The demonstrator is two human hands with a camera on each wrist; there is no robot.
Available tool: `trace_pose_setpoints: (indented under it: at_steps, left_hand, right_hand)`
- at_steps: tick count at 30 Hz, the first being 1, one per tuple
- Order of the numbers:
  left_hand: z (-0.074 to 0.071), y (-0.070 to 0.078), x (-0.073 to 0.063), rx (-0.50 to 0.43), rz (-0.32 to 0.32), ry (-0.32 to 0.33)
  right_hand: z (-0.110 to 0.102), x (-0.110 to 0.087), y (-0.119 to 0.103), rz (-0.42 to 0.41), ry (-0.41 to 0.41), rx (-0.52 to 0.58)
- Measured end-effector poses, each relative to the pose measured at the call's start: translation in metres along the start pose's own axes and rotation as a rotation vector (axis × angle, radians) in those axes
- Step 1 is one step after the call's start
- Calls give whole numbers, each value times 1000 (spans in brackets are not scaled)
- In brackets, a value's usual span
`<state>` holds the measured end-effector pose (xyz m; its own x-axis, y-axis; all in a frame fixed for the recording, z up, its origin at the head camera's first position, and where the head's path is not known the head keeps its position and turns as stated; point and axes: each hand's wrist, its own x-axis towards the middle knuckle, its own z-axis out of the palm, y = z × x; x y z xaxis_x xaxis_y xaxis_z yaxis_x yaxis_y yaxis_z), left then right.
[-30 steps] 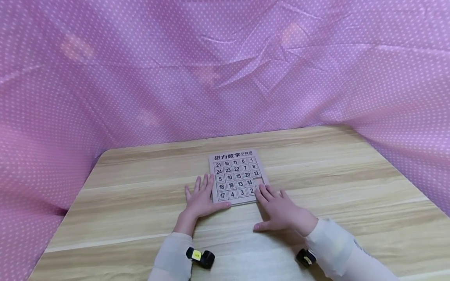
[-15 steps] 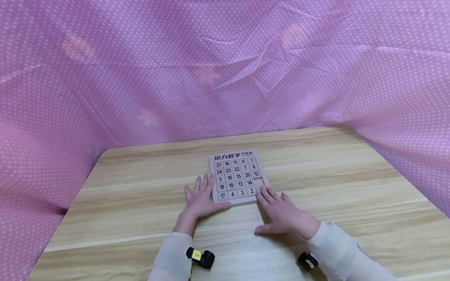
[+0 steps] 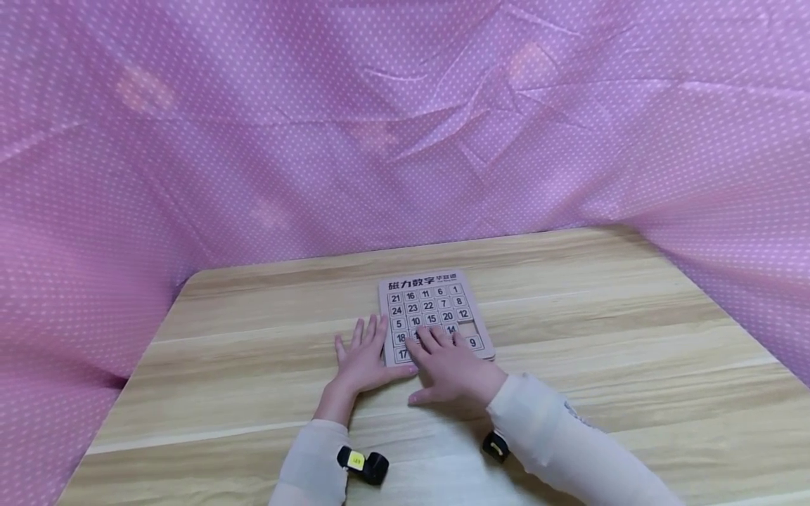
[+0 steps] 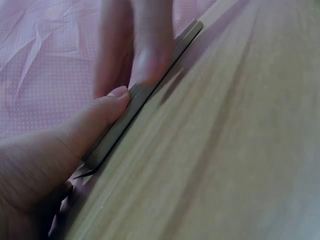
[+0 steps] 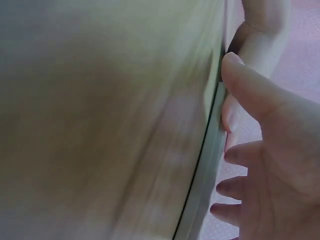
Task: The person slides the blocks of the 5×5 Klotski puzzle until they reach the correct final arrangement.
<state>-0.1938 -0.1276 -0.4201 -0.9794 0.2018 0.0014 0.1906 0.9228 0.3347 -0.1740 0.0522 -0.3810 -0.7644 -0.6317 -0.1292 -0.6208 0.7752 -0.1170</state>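
A: Nearest first; state of the hands?

B: Left hand (image 3: 363, 362) grasps nothing; fingers straight, spread along the left side of the number board (image 3: 422, 281), thumb at its near edge; right hand (image 3: 452, 369) likewise holds nothing, fingers extended over the lower rows (image 3: 402, 354); whether they press or hover, cannot tell.

A: Risk there?

B: Right fingers sit just beside the left thumb; a leftward sweep could bump it and twist the board; several numbers hide under the fingers, so a misread is plausible.

A: Farther up?

B: A gap (image 3: 467, 328) at the right end of row four; tile 14 (image 3: 451, 329) left of it, tile 9 (image 3: 472, 343) below, tile 12 (image 3: 464, 314) above; a stray drag could slide the wrong one in.

A: Beyond?

B: The board lies on the wooden table (image 3: 221, 393); if the left hand's brace slackens, a push could skid it towards the dotted cloth (image 3: 405, 140).
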Motion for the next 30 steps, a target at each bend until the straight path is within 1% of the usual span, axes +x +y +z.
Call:
trace_pose_setpoints:
  at_steps: [3,6,16,23,26,30]
  left_hand:
    - [0,0,-1,7,3,-7]
    - [0,1,-1,7,4,-7]
    - [0,1,1,-8,4,3]
    - [0,1,1,-16,4,1]
    - [1,1,1,-15,-4,-7]
    - [0,1,1,-16,-8,-12]
  right_hand:
    - [1,8,-2,21,-23,-20]
    - [2,10,-1,45,-49,-37]
    - [1,1,12,87,-49,-38]
    - [2,-4,17,75,-47,-54]
    - [2,-6,14,63,-49,-54]
    - [1,-11,5,18,-50,-37]
